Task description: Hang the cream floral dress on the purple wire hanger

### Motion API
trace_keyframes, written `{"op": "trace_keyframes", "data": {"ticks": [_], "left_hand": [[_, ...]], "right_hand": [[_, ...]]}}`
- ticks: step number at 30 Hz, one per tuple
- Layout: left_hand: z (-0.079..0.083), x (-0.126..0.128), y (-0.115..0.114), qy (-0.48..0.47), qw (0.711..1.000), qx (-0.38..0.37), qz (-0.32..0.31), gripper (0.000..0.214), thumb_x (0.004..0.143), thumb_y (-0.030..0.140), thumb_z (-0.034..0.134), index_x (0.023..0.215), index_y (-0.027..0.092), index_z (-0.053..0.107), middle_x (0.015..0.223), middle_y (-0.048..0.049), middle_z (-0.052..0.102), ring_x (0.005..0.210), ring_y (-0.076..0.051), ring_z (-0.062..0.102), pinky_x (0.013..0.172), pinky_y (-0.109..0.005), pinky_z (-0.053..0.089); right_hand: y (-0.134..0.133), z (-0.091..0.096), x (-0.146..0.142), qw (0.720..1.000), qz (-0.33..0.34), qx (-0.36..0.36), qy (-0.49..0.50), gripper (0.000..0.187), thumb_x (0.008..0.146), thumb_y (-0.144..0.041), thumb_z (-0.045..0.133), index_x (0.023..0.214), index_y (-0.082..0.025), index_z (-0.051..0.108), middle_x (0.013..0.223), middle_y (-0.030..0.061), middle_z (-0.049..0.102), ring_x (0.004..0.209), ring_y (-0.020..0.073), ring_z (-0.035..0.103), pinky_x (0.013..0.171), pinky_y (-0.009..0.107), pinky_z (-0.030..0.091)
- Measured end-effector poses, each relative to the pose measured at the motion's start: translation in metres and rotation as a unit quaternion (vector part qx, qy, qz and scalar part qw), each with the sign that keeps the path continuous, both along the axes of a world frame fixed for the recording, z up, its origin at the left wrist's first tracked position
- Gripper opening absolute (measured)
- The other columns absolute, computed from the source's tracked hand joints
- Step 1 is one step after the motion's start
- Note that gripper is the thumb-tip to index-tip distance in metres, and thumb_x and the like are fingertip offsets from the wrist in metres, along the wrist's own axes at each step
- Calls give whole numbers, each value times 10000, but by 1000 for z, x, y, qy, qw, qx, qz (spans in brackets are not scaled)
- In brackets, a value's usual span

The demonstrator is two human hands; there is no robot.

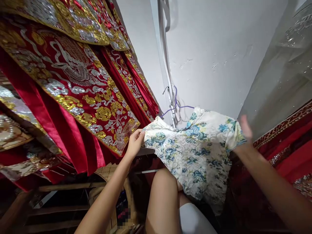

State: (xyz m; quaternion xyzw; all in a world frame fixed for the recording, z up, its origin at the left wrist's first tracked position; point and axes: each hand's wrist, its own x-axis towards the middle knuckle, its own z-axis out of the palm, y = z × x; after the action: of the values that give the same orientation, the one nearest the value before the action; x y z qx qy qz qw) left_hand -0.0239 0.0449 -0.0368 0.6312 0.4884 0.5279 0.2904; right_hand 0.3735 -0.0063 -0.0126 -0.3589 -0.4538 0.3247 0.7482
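Observation:
A short-sleeved white blouse [192, 152] with a blue and yellow floral print hangs on a thin purple wire hanger [179, 105]. My left hand [136, 139] is closed on the edge of its left sleeve, thumb and fingers pinched together. At the opposite sleeve, my right hand [245, 127] points upward beside the cuff, blurred by motion. Its fingers look stretched out, and part of the hand is hidden by the sleeve. The hanger's hook sits at a pale metal upright [165, 61] on the wall.
Red garments [104, 110] with gold and silver embroidery hang close on the left. Sheer grey fabric [285, 74] and red beaded cloth [287, 139] are on the right. My bare knee [163, 198] is below the blouse. A phone [122, 206] lies at lower left by bamboo slats.

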Motion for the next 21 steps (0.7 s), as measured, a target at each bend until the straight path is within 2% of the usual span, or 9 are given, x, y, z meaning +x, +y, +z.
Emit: {"op": "trace_keyframes", "data": {"ticks": [1, 3, 5, 7, 10, 12, 16, 19, 21], "left_hand": [[-5, 3, -1, -44, 999, -11, 7, 381, 832, 543, 684, 866, 164, 677, 621, 32, 567, 545, -125, 487, 540, -237, 372], [-5, 14, 0, -110, 993, -3, 35, 371, 804, 520, 713, 871, 155, 694, 653, 18, 603, 582, -130, 528, 567, -236, 404], [7, 27, 3, -151, 986, 31, 57, 365, 807, 474, 706, 977, 151, 722, 851, -42, 711, 768, -180, 641, 698, -269, 493], [24, 36, 5, -150, 986, 63, 45, 417, 814, 402, 681, 1162, 173, 711, 1130, -93, 731, 1027, -248, 671, 872, -339, 533], [45, 37, 5, -28, 992, 120, -4, 587, 784, 277, 645, 1370, 244, 627, 1436, -93, 595, 1350, -317, 523, 1115, -459, 444], [48, 32, 2, 91, 984, 151, -24, 714, 738, 227, 644, 1446, 274, 561, 1520, -86, 505, 1457, -339, 400, 1220, -527, 313], [37, 29, -3, 246, 958, 144, -29, 913, 714, 199, 654, 1575, 303, 366, 1625, -117, 350, 1538, -370, 253, 1246, -626, 196], [34, 35, -5, 293, 946, 138, 22, 955, 771, 251, 672, 1621, 328, 241, 1714, -126, 153, 1581, -411, 97, 1230, -685, 153], [37, 41, -5, 313, 936, 152, 44, 958, 796, 283, 680, 1628, 331, 206, 1732, -124, 95, 1587, -418, 55, 1230, -692, 124]], "right_hand": [[-2, 1, 4, 999, 28, -14, 12, 616, 965, -703, 476, 1038, -176, 785, 1177, 157, 751, 1138, 328, 683, 866, 470, 550], [-9, 7, 6, 996, 65, -47, 29, 500, 964, -615, 539, 1122, -201, 772, 1216, 136, 746, 1143, 311, 691, 882, 463, 547], [-16, 16, 2, 996, 47, -59, 57, 384, 968, -457, 582, 1231, -219, 730, 1253, 129, 733, 1146, 295, 694, 910, 458, 553], [-27, 26, -7, 993, 13, -51, 104, 365, 983, -382, 550, 1268, -222, 711, 1263, 137, 727, 1150, 295, 696, 932, 472, 562], [-48, 34, -27, 984, 2, -49, 170, 355, 1001, -388, 517, 1273, -284, 720, 1313, 101, 713, 1142, 295, 706, 954, 504, 578], [-62, 35, -40, 980, 28, -55, 187, 374, 993, -444, 538, 1316, -353, 702, 1364, 61, 692, 1153, 300, 706, 969, 524, 584], [-70, 40, -55, 978, 79, -38, 192, 430, 998, -549, 516, 1383, -413, 650, 1467, 15, 627, 1239, 305, 667, 1007, 540, 581], [-63, 46, -53, 971, 123, -17, 206, 455, 1041, -564, 403, 1424, -426, 608, 1480, 13, 615, 1274, 295, 649, 1019, 558, 575], [-60, 48, -50, 962, 159, -15, 223, 458, 1047, -570, 378, 1439, -451, 582, 1449, 24, 639, 1267, 293, 654, 1016, 569, 576]]}}
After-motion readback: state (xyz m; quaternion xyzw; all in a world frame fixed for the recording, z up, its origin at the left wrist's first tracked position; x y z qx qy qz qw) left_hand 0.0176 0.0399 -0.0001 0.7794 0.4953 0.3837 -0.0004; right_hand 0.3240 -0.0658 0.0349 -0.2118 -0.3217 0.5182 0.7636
